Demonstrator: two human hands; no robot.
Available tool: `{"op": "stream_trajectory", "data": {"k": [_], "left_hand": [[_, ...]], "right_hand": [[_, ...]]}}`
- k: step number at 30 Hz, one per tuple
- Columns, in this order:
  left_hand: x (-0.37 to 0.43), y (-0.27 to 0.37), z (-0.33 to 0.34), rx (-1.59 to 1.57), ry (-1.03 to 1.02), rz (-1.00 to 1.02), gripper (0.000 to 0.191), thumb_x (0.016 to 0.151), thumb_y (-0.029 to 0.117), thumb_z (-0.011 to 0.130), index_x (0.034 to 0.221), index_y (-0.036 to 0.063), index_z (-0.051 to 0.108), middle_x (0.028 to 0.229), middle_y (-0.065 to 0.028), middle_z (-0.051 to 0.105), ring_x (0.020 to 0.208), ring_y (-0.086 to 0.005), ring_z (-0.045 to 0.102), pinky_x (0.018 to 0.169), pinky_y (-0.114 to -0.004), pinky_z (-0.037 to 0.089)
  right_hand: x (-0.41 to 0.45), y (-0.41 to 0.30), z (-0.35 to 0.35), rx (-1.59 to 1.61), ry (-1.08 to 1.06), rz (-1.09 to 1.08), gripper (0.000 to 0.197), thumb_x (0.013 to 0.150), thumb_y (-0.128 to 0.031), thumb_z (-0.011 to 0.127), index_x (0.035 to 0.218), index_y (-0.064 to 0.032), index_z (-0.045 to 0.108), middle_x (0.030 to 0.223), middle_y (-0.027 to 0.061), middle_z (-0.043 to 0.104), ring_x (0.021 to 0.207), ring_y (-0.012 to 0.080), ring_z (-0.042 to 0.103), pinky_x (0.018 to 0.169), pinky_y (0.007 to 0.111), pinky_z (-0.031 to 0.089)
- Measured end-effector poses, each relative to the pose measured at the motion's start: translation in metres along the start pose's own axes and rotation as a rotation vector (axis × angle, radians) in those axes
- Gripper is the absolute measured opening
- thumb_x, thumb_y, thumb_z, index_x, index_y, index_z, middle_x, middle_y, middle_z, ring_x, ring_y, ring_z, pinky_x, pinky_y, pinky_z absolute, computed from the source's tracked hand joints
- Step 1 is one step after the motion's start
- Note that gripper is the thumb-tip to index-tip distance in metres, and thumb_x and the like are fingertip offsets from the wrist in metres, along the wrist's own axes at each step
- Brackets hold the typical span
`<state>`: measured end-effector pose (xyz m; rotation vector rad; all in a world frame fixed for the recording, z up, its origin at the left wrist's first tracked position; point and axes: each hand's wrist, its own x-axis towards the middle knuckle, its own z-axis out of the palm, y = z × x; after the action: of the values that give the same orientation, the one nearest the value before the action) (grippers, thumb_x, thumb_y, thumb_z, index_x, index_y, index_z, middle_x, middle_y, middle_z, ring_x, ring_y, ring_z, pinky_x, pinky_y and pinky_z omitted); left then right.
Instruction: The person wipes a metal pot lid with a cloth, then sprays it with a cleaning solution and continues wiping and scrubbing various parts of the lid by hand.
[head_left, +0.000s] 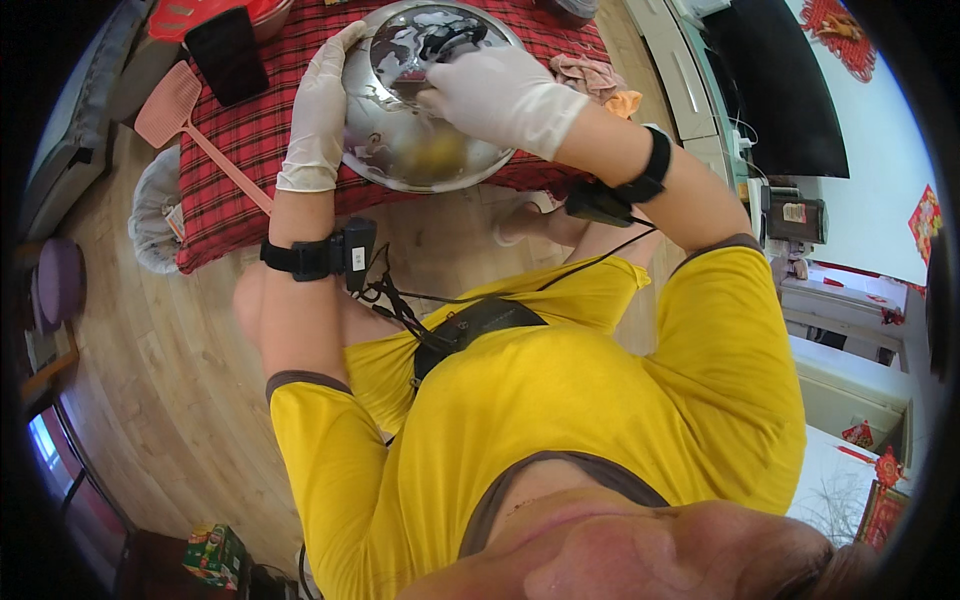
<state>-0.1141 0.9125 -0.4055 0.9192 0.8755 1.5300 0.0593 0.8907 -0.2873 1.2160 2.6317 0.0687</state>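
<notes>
A round, domed stainless steel pot lid (375, 142) with a dark glass centre (397, 64) lies on a red plaid tablecloth. White, foam-like streaks and wet patches cover the glass. A black handle (454, 41) stands on the glass. My left hand (319, 112), in a white glove, holds the lid by its left rim. Over the glass, close to the handle, is my right hand (502, 97), also gloved, with its fingers curled. What its fingertips hold is hidden by the hand.
A pink fly swatter (217, 161) and a black phone or tablet (226, 56) are on the left. Behind them sits a red plastic basket (199, 16). Crumpled cloths (592, 79) lie right of the lid. A lined bin (154, 217) stands by the plaid tablecloth (225, 232). Cables (480, 298) cross my lap.
</notes>
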Motion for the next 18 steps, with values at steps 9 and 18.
{"op": "stream_trajectory", "data": {"k": [9, 18], "left_hand": [[0.002, -0.009, -0.005, -0.12, 0.014, -0.035, 0.04, 0.105, 0.032, 0.042, 0.127, 0.0047, 0.062, 0.127, -0.0085, 0.062, 0.117, -0.0163, 0.056, 0.105, -0.028, 0.04], [-0.012, 0.004, 0.003, -0.001, 0.019, 0.036, 0.043, 0.106, 0.033, 0.039, 0.13, 0.0037, 0.059, 0.13, -0.009, 0.06, 0.121, -0.0166, 0.053, 0.106, -0.028, 0.038]], "right_hand": [[0.011, -0.006, -0.007, 0.021, -0.015, 0.065, 0.034, 0.097, -0.037, 0.049, 0.104, -0.0095, 0.067, 0.089, 0.0163, 0.07, 0.085, 0.0359, 0.067, 0.079, 0.045, 0.053], [-0.006, 0.0, -0.018, 0.024, -0.207, 0.107, 0.041, 0.098, -0.038, 0.044, 0.105, -0.0072, 0.069, 0.105, 0.0158, 0.07, 0.101, 0.0319, 0.066, 0.089, 0.042, 0.05]]}}
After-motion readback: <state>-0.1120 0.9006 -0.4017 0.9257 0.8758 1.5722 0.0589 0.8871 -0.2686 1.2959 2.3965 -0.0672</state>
